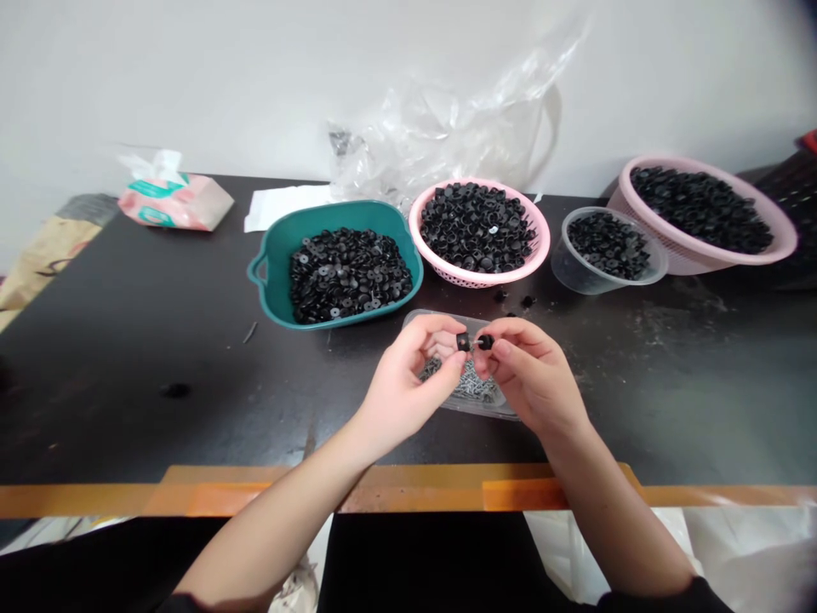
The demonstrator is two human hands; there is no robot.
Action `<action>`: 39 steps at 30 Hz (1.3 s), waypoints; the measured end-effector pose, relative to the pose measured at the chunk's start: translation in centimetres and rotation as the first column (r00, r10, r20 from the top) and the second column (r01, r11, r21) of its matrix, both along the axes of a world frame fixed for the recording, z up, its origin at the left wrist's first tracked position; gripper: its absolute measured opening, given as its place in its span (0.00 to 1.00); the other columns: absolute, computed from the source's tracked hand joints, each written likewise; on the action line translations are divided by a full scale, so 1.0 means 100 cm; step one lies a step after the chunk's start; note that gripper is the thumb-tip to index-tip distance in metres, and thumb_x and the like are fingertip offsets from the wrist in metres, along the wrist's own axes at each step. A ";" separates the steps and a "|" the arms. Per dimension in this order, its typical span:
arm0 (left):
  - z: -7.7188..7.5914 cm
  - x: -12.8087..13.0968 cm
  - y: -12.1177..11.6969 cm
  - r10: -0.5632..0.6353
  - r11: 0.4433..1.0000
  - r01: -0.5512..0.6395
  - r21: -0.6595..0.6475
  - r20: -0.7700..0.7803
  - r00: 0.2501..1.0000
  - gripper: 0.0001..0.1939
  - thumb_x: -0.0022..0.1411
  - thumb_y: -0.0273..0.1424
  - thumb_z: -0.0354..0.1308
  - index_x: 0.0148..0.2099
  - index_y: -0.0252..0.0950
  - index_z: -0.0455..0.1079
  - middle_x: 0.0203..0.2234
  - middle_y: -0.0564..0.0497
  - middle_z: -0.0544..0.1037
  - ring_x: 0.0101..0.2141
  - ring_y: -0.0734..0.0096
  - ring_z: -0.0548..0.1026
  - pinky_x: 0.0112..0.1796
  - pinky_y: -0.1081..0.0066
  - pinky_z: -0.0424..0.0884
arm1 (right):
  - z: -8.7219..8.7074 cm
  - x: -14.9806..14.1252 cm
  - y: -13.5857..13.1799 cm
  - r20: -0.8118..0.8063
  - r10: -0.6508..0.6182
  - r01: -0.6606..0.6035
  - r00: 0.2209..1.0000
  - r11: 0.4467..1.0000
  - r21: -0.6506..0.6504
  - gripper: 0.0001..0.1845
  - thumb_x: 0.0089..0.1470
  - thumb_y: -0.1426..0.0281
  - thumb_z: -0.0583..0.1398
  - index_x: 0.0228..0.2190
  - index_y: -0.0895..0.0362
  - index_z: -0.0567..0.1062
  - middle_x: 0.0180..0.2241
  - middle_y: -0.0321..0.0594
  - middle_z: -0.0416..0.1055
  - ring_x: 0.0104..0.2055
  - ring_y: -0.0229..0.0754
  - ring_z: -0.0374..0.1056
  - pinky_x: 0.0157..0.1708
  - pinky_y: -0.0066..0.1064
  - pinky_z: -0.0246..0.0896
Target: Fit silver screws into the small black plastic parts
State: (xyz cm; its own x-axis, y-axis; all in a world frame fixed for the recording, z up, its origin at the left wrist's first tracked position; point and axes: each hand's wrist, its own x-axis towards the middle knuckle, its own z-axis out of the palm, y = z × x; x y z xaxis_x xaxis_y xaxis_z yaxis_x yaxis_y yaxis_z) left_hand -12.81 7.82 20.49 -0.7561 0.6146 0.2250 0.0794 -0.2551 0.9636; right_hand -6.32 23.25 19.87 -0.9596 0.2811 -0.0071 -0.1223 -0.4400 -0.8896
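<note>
My left hand (418, 362) pinches a small black plastic cap (463, 341) between thumb and fingers. Facing it, my right hand (533, 366) grips a small black knob (486, 342) with a thin metal screw sticking out to the left. The screw's tip is close to the cap; whether it enters it, I cannot tell. Both hands are held above a clear plastic tray (414, 318) of loose silver screws (476, 385), partly hidden by my fingers.
Behind stand a green basin (271, 294) of black discs, a pink basket (440, 271) of black caps, a clear tub (568, 268) and another pink basket (677, 255) of black parts. A tissue pack (185, 204) lies at back left. Orange tape (434, 489) lines the front edge.
</note>
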 end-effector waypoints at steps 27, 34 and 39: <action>0.002 0.001 0.000 -0.041 0.999 0.042 0.003 -0.082 0.996 0.09 0.68 0.23 0.56 0.50 0.37 0.65 0.34 0.53 0.76 0.35 0.81 0.73 0.39 0.79 0.69 | 0.000 0.004 -0.001 0.007 -0.001 0.000 1.000 0.991 0.132 0.06 0.52 0.69 0.69 0.35 0.50 0.81 0.24 0.33 0.74 0.26 0.34 0.69 0.29 0.28 0.67; 0.002 0.002 0.000 -0.038 0.999 0.037 -0.013 -0.089 0.995 0.09 0.68 0.23 0.56 0.49 0.36 0.66 0.34 0.53 0.75 0.35 0.80 0.73 0.38 0.79 0.70 | -0.001 0.004 -0.002 0.017 -0.008 0.006 1.000 0.987 0.160 0.06 0.52 0.68 0.69 0.35 0.50 0.81 0.24 0.33 0.73 0.26 0.35 0.69 0.30 0.28 0.67; 0.001 0.001 0.000 -0.032 0.999 0.031 -0.011 -0.096 0.995 0.09 0.68 0.24 0.57 0.49 0.35 0.66 0.33 0.52 0.75 0.34 0.78 0.73 0.38 0.77 0.70 | -0.002 0.003 -0.001 -0.008 -0.011 0.012 1.000 0.987 0.158 0.06 0.52 0.69 0.69 0.36 0.51 0.81 0.24 0.33 0.74 0.26 0.34 0.70 0.29 0.26 0.68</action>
